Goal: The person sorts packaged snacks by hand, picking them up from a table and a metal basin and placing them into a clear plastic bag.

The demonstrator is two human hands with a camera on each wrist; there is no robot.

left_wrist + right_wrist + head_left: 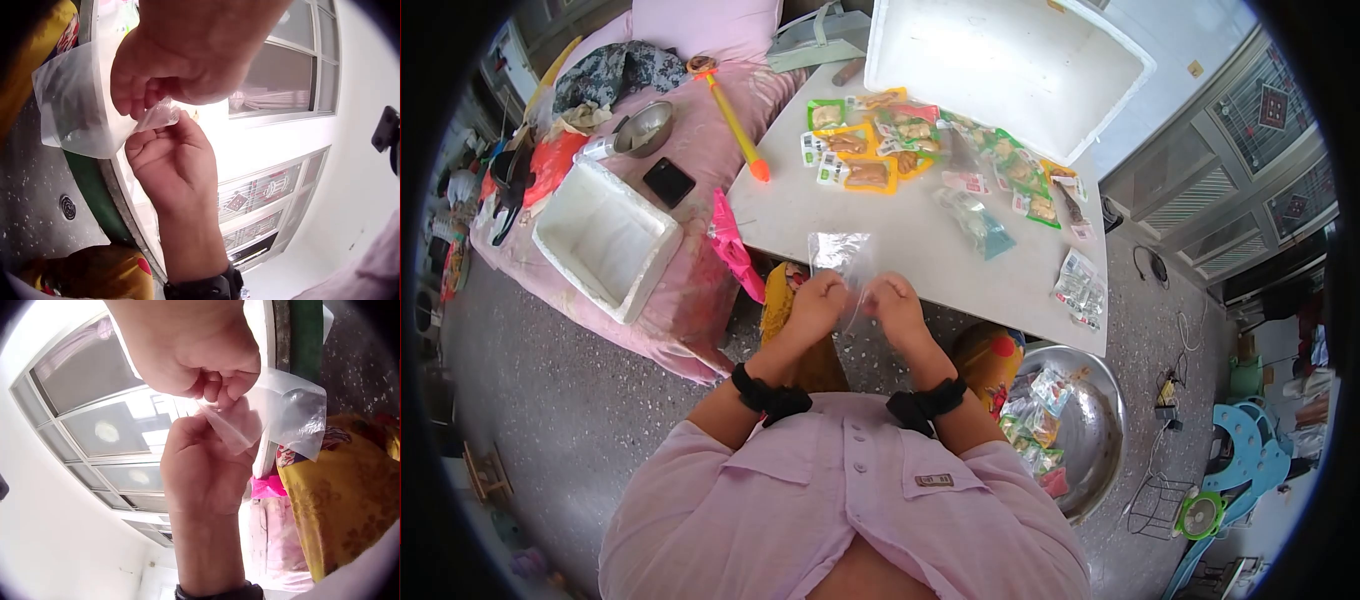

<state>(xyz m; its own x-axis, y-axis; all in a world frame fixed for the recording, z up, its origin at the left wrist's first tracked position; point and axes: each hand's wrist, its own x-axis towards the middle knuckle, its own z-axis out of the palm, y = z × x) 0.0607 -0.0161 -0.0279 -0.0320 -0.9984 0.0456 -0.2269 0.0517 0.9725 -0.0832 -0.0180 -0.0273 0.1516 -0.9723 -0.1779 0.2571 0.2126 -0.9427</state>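
W/ L hand & R hand we pinch clear plastic bag at pale-grey table near edge, prob. opening; next needs parting layers.

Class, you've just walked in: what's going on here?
A person pinches a clear plastic bag with the left hand and right hand at the near edge of a table. Whether the bag's mouth is open is unclear. Food packets lie farther back on the table, near a white foam box, and more packets sit in a metal basin on the person's right.
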